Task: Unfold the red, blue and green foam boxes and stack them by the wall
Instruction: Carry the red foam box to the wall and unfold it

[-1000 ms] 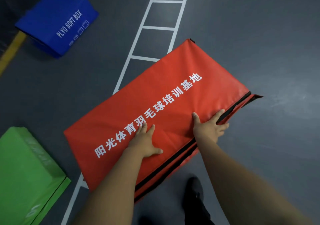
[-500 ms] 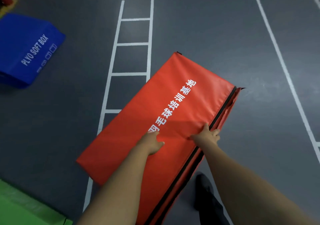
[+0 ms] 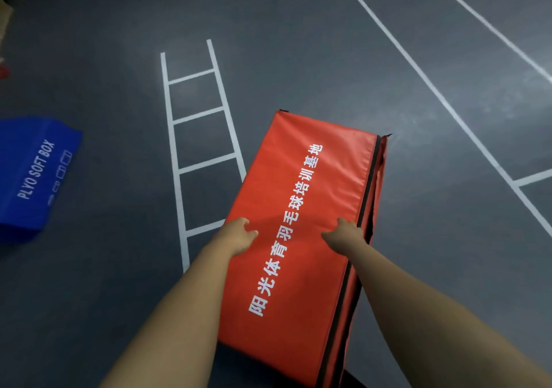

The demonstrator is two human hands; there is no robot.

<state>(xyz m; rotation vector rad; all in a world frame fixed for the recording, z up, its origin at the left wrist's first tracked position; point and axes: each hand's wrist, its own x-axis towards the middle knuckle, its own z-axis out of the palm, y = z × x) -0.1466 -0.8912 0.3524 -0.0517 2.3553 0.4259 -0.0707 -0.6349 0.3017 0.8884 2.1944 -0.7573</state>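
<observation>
The red foam box (image 3: 310, 184) is a flat folded slab with white Chinese lettering and a black strip along its right edge, held up lengthwise in front of me. My left hand (image 3: 237, 237) grips its left edge. My right hand (image 3: 343, 235) grips near the right edge, beside the black strip. The blue foam box (image 3: 33, 175), marked PLYO SOFT BOX, lies on the floor at the left. The green box is out of view.
The floor is dark grey with a white ladder marking (image 3: 197, 136) left of the red box and white court lines (image 3: 442, 98) running diagonally at the right. Some clutter shows at the far left edge (image 3: 4, 68).
The red box has swung round from a diagonal to point away from me, and my hands shifted to its two sides. The view has turned right; the green box has left the frame.
</observation>
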